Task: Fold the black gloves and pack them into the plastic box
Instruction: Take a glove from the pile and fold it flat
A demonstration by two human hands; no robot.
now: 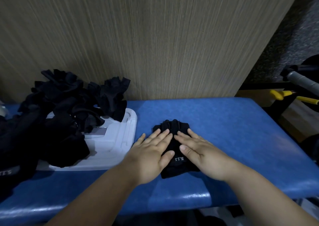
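Fingers [162,136] of both hands lie straight and flat, side by side, pressing a black glove [172,126] onto the blue tabletop [241,130] near its middle; the left hand [150,156] covers its left half, the right hand [205,155] its right. Toward the left edge, more black gloves [60,108] are heaped over the white plastic box [119,139]

The left hand [151,155] and right hand [204,154] are bare, with short, rounded nails at the fingertips [167,131]. Back from the fingers, wrists [132,173] and forearms [103,191] are bare as well, uncovered down to the lower edge.
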